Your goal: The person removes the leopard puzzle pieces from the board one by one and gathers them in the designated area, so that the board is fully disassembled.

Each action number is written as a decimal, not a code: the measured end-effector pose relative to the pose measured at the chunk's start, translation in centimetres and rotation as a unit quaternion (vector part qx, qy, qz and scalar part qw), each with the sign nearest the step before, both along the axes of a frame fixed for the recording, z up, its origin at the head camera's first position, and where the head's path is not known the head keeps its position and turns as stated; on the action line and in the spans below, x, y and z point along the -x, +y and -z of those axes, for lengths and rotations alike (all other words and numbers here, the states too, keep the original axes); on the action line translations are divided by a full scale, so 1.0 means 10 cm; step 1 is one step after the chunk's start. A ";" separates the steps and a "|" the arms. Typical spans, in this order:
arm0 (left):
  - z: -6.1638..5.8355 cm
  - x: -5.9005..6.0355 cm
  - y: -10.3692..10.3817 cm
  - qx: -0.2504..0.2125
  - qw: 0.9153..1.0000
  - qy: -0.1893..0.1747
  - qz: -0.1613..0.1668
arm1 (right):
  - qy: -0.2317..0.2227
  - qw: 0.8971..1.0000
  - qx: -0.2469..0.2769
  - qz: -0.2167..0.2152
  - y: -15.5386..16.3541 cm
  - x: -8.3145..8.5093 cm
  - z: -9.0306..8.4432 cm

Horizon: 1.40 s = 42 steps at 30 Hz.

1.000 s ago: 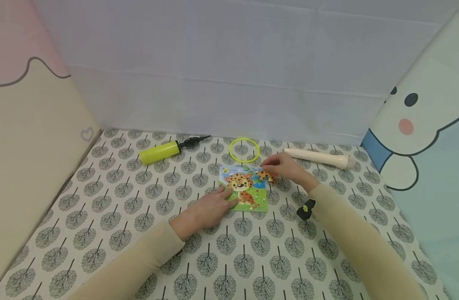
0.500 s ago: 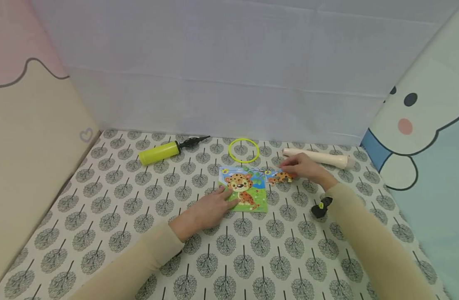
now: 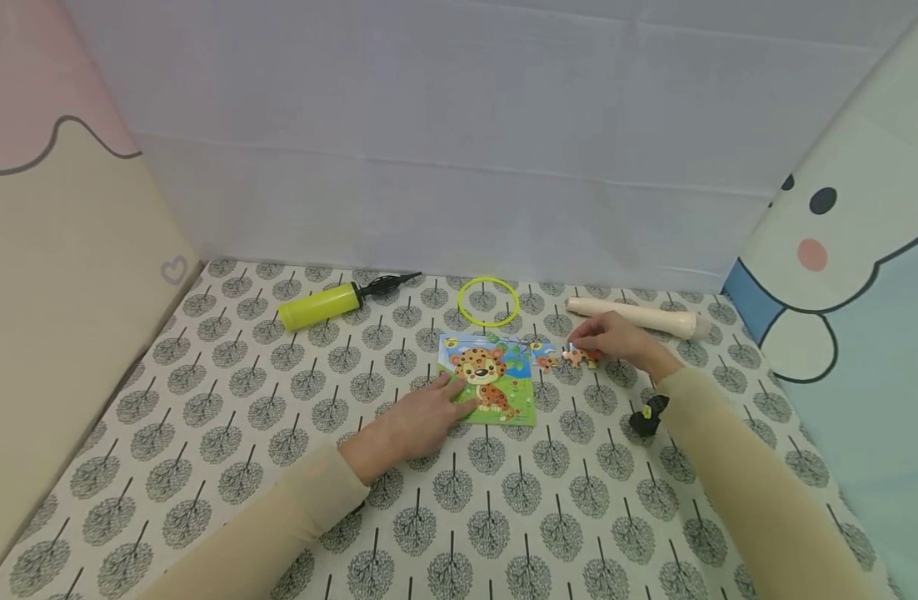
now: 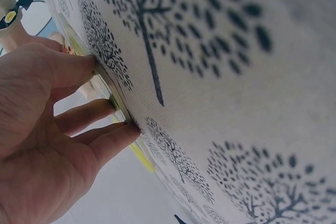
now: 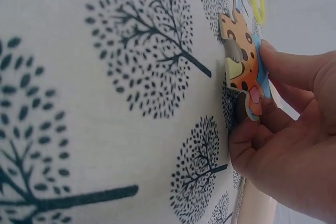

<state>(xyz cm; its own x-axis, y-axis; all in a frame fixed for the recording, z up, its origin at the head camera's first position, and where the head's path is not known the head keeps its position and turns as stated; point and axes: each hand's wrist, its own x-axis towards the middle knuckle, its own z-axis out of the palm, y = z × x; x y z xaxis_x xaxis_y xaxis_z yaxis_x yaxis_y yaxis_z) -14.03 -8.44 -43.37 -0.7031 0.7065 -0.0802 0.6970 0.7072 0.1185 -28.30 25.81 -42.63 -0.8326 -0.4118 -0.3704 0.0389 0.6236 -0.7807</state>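
Note:
A leopard jigsaw board (image 3: pixel 492 377) lies flat on the tree-print cloth (image 3: pixel 429 500). My left hand (image 3: pixel 421 412) rests on its near left corner with straight fingers (image 4: pixel 79 124) pressing the edge. My right hand (image 3: pixel 612 340) is to the right of the board and pinches an orange spotted puzzle piece (image 3: pixel 581 357) (image 5: pixel 242 72) between thumb and fingertips, just above the cloth. A second loose piece (image 3: pixel 545 356) lies on the cloth between the board and that hand.
At the back lie a yellow hand pump (image 3: pixel 331 301), a thin yellow ring (image 3: pixel 488 301) and a cream wooden rolling pin (image 3: pixel 639 317). Padded walls stand on the left, back and right sides. A black wrist camera strap (image 3: pixel 649 414) shows on the right sleeve.
My right hand has carried the spotted piece away from the board's upper right corner to the right, down toward the cloth. The left hand has stayed on the board.

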 end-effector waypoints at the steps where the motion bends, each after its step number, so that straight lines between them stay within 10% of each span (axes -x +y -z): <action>1: 0.00 0.00 0.00 0.001 1.000 0.001 0.000 | 0.001 1.000 -0.001 0.003 0.00 0.00 0.01; 19: 0.03 0.01 0.01 0.012 1.000 0.015 0.005 | 0.192 0.976 -0.102 -0.024 -0.11 -0.06 0.16; 42: 0.02 0.00 0.00 0.006 1.000 0.009 0.004 | 0.202 0.975 -0.095 -0.002 -0.17 -0.10 0.13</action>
<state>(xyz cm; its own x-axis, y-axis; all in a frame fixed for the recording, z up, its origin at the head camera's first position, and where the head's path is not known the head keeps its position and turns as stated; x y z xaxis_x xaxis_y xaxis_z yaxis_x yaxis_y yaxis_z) -14.00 -8.40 -43.59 -0.6984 0.7115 -0.0770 0.7049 0.7025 0.0980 -27.31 24.12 -43.95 -0.9245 -0.3723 -0.0823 -0.2514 0.7575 -0.6025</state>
